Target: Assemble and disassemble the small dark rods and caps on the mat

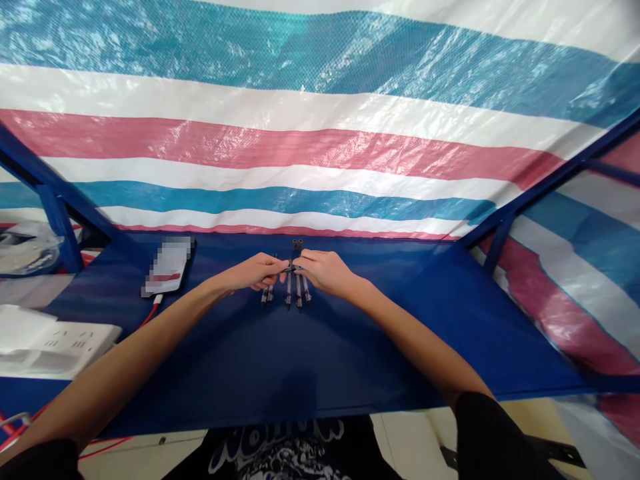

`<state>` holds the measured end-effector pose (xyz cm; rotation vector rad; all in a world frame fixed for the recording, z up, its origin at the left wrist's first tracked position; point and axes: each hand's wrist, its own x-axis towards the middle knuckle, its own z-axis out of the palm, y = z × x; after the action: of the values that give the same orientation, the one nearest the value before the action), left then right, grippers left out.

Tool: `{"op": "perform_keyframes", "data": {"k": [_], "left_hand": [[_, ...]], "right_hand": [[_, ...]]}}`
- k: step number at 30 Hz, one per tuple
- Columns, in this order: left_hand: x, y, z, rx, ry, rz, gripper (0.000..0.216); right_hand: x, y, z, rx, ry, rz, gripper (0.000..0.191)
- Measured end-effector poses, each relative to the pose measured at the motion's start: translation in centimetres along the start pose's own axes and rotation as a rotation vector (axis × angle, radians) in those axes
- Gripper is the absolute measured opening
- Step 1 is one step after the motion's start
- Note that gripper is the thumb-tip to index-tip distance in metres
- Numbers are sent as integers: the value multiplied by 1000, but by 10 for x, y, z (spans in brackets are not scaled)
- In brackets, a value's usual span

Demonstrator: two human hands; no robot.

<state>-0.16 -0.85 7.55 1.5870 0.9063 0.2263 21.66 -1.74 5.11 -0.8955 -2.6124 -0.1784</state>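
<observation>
My left hand [263,272] and my right hand [323,270] meet over the middle of the blue table. Their fingers are closed in a pinch on a thin, dark pen-like piece [291,268], largely covered by the fingertips. Below them lies a row of several slim pens [299,293] with clear barrels and dark ends, pointing towards me. Part of the row, the pens at the left [267,295], runs under my left hand. Just behind the fingers are two small dark cylindrical pieces [297,245].
A phone [173,267] with a red charging cable [150,313] lies to the left. Nearer me on that side sits a white power strip [65,343], with a plastic bag [30,248] behind it. Blue frame bars [545,183] and a striped tarp [310,147] enclose the table [300,373].
</observation>
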Motion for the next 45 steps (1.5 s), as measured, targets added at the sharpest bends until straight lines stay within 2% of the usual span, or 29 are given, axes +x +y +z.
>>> {"op": "perform_keyframes", "data": {"k": [3, 9, 13, 21, 27, 35, 45], "left_hand": [[1, -2, -2, 46, 38, -1, 49], [-3, 5, -6, 99, 49, 5, 51], [-6, 9, -8, 177, 55, 73, 50], [-12, 14, -6, 411, 186, 151, 50], [-17, 20, 1, 537, 289, 176, 49], [-11, 15, 6, 780, 403, 202, 49], [-8, 6, 5, 1054, 477, 284, 48]], "right_hand": [[0, 1, -1, 45, 4, -33, 26], [1, 4, -5, -15, 122, -73, 37], [2, 4, -8, -59, 130, -110, 40], [0, 4, -8, -16, 112, -82, 49], [-1, 5, -8, 29, 46, -23, 48], [2, 12, -9, 292, -142, 87, 32], [3, 19, -13, 518, -172, 102, 38]]}}
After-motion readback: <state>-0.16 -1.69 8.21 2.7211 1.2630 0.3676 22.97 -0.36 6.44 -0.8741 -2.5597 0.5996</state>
